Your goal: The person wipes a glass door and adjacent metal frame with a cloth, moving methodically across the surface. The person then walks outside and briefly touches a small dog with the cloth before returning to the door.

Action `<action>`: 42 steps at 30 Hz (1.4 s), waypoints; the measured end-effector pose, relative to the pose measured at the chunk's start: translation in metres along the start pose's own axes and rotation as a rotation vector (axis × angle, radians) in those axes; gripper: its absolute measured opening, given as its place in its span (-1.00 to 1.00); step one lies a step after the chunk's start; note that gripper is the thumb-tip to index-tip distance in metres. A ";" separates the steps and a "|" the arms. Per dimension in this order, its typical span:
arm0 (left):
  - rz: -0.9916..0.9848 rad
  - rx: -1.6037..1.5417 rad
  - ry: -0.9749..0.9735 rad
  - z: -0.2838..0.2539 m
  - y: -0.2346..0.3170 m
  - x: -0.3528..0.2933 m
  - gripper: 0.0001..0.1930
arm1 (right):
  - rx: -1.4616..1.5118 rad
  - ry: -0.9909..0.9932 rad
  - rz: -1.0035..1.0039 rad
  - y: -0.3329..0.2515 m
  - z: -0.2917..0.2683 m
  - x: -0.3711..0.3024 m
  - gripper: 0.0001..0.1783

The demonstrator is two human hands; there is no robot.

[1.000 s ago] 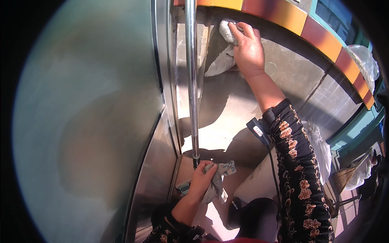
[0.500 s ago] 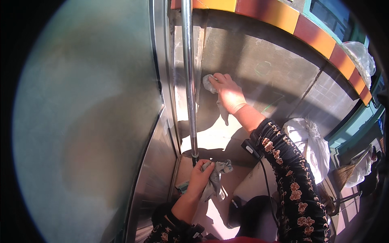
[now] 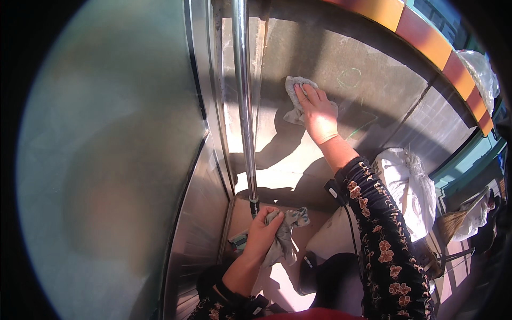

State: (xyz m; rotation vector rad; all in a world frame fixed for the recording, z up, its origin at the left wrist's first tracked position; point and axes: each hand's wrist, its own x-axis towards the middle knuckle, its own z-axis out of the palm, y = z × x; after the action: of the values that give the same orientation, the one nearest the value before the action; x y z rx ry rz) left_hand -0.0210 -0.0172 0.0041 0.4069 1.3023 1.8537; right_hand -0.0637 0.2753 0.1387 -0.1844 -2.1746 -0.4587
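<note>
Items on my head-camera view, listed hands first.

Right hand (image 3: 320,114): far side, centre. Grasping a pale cloth (image 3: 293,90), fingers laid across it; the cloth is against the grey wall (image 3: 320,53), its edges showing on both sides of the hand. Thumb position: I cannot tell.

Left hand (image 3: 262,229): near side, centre. Clenched on a grey cloth (image 3: 280,245) with bluish patches, one end sticking out to the right, the rest hanging down. The hand is just beside the lower end of an upright metal pole (image 3: 244,96); I cannot tell whether the two touch.

Green object (image 3: 239,240): partly hidden, left of the left wrist.

Frosted panel (image 3: 122,133): large, whole left side, metal-framed.

Tiled border (image 3: 424,42): orange and reddish, curving along the far right above the wall.

Clear plastic bag (image 3: 480,72): far right, at the border.

White sack (image 3: 413,192): right, beside the floral black sleeve (image 3: 389,245).

Small black device (image 3: 335,191): cabled, near the right cuff.

Broom (image 3: 450,224): right of the sack, bristles showing.
</note>
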 end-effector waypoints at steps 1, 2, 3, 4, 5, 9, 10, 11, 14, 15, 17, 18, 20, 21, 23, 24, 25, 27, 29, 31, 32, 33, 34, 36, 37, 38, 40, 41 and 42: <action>-0.010 0.012 0.009 0.000 0.000 0.000 -0.90 | 0.032 -0.060 0.009 -0.006 0.005 -0.014 -0.32; 0.006 0.014 0.011 0.000 0.000 0.000 -0.89 | 0.064 -0.120 0.018 -0.013 0.008 -0.026 -0.30; 0.007 0.009 0.022 0.000 0.001 0.001 -0.88 | 0.087 -0.250 0.039 -0.018 0.009 -0.038 -0.30; -0.030 0.010 0.046 0.000 0.001 0.001 -0.87 | 0.151 -0.251 0.042 -0.025 0.008 -0.049 -0.31; 0.004 -0.020 0.024 0.000 0.002 0.001 -0.88 | 0.194 -0.366 0.105 -0.031 0.008 -0.057 -0.32; 0.004 -0.048 0.007 -0.001 0.005 0.001 -0.90 | 0.625 -0.250 0.459 -0.040 -0.004 -0.072 -0.44; 0.013 -0.074 -0.007 0.000 0.005 0.000 -0.90 | 0.753 -0.227 0.590 -0.035 -0.011 -0.072 -0.45; 0.014 -0.041 0.002 0.000 0.005 0.000 -0.90 | 0.903 -0.139 0.662 -0.029 -0.023 -0.072 -0.46; 0.028 -0.043 -0.016 0.000 0.004 0.001 -0.89 | 0.983 0.074 1.035 -0.002 -0.057 -0.057 -0.56; 0.026 -0.053 -0.013 0.001 0.003 0.002 -0.89 | 0.845 0.192 0.955 0.012 -0.068 -0.045 -0.53; 0.013 -0.056 -0.004 0.002 0.002 0.004 -0.88 | 0.579 0.294 0.793 0.036 -0.088 -0.023 -0.51; 0.000 -0.048 -0.001 0.003 0.002 0.004 -0.88 | 0.392 0.314 0.749 0.045 -0.090 -0.012 -0.49; -0.017 -0.044 -0.003 0.005 0.001 0.005 -0.89 | 0.142 0.271 0.628 0.052 -0.084 0.001 -0.42; -0.019 -0.050 -0.007 0.007 0.001 0.006 -0.90 | 0.070 0.199 0.598 0.049 -0.075 0.004 -0.37; -0.025 -0.055 -0.011 0.009 0.000 0.008 -0.91 | -0.080 0.117 0.529 0.037 -0.058 -0.006 -0.26; -0.029 -0.050 -0.012 0.010 0.000 0.010 -0.91 | -0.020 0.084 0.469 0.033 -0.052 -0.014 -0.28; -0.073 -0.056 0.002 0.010 -0.002 0.010 -0.91 | 0.044 0.001 0.452 0.028 -0.049 -0.024 -0.30; -0.039 -0.012 -0.028 0.009 -0.004 0.013 -0.90 | 0.146 -0.216 0.366 0.014 -0.048 -0.044 -0.39; -0.023 0.010 -0.020 0.005 -0.007 0.017 -0.90 | 0.479 -0.202 0.643 -0.004 -0.062 -0.068 -0.49; 0.018 -0.006 -0.011 0.000 -0.009 0.019 -0.89 | 0.645 -0.163 0.738 -0.019 -0.088 -0.092 -0.55; 0.010 -0.034 -0.001 -0.002 -0.010 0.020 -0.88 | 0.799 -0.284 0.895 -0.028 -0.098 -0.103 -0.55; -0.009 -0.073 0.019 -0.004 -0.010 0.019 -0.88 | 0.959 -0.391 1.024 -0.038 -0.107 -0.112 -0.55; 0.041 -0.073 0.025 -0.005 -0.011 0.019 -0.85 | 1.189 -0.468 1.125 -0.047 -0.117 -0.123 -0.48; 0.123 0.012 0.129 -0.007 -0.009 0.019 -0.84 | 1.578 -0.550 1.215 -0.071 -0.132 -0.145 -0.34; 0.154 0.088 0.183 -0.008 -0.006 0.020 -0.85 | 1.770 -0.523 1.145 -0.084 -0.137 -0.154 -0.27; 0.218 0.091 0.175 -0.010 -0.005 0.017 -0.84 | 2.026 -0.619 1.216 -0.095 -0.140 -0.162 -0.16; 0.388 0.066 0.140 -0.010 -0.001 0.011 -0.83 | 2.127 -0.794 1.212 -0.121 -0.137 -0.173 -0.11; 0.378 0.060 0.067 -0.012 0.003 0.007 -0.82 | 2.042 -0.890 1.216 -0.132 -0.134 -0.177 -0.10; 0.388 0.047 0.055 -0.012 0.005 0.003 -0.83 | 2.086 -0.906 1.052 -0.140 -0.133 -0.181 -0.11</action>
State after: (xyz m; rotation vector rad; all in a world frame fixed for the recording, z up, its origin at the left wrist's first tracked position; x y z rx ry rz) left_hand -0.0329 -0.0235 0.0033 0.6764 1.3793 2.1676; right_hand 0.1024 0.1004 0.0306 -0.2807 -1.7345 2.6784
